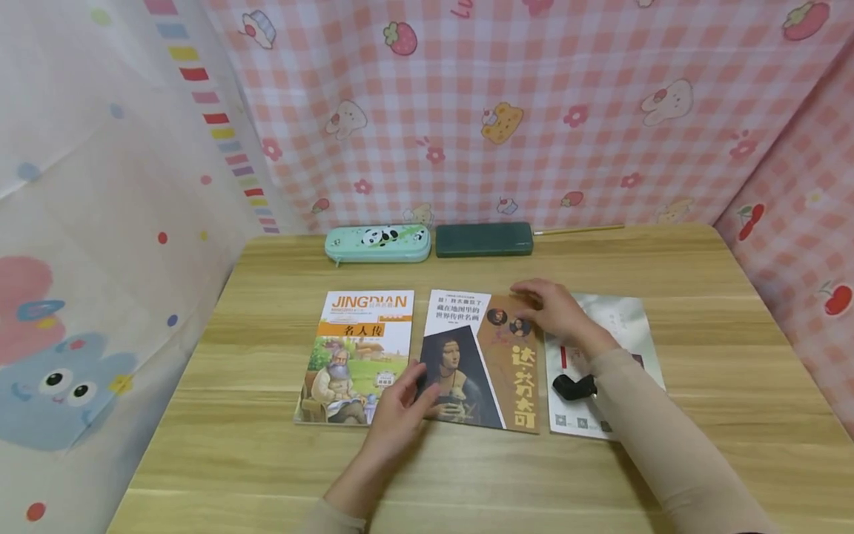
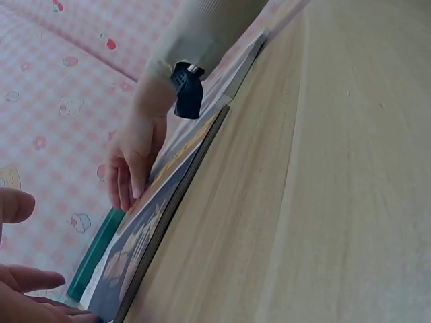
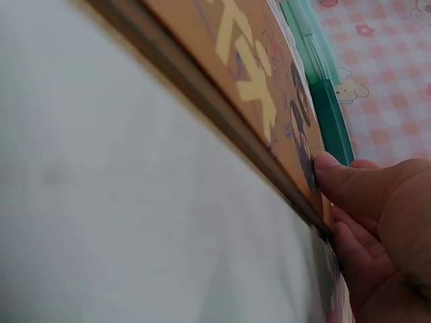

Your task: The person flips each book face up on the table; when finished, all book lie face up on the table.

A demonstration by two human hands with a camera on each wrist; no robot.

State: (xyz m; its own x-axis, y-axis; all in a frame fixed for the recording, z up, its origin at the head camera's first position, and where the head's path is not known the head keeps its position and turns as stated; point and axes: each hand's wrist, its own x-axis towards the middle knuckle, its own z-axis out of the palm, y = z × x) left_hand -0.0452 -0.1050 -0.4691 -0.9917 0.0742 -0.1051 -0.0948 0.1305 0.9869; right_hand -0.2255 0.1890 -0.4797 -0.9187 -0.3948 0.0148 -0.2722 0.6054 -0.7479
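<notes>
A brown and white art book (image 1: 494, 371) with a painted portrait on its cover lies in the middle of three books. My right hand (image 1: 563, 315) pinches its upper right corner; in the right wrist view the thumb (image 3: 343, 182) presses on the cover while the fingers are at the edge below. At the book's lower left edge is my left hand (image 1: 398, 411), fingers relaxed, thumb extended over the cover. To the left lies an orange and white book (image 1: 360, 363) showing a bearded person. A pale grey-green book (image 1: 623, 319) on the right is partly hidden by my right forearm.
Along the back of the wooden table (image 1: 253, 334) stand a mint panda pencil case (image 1: 378, 245) and a dark green case (image 1: 483, 240). A thin brush-like stick (image 1: 580, 231) reaches right from the green case. Pink checked curtain (image 1: 467, 111) hangs behind.
</notes>
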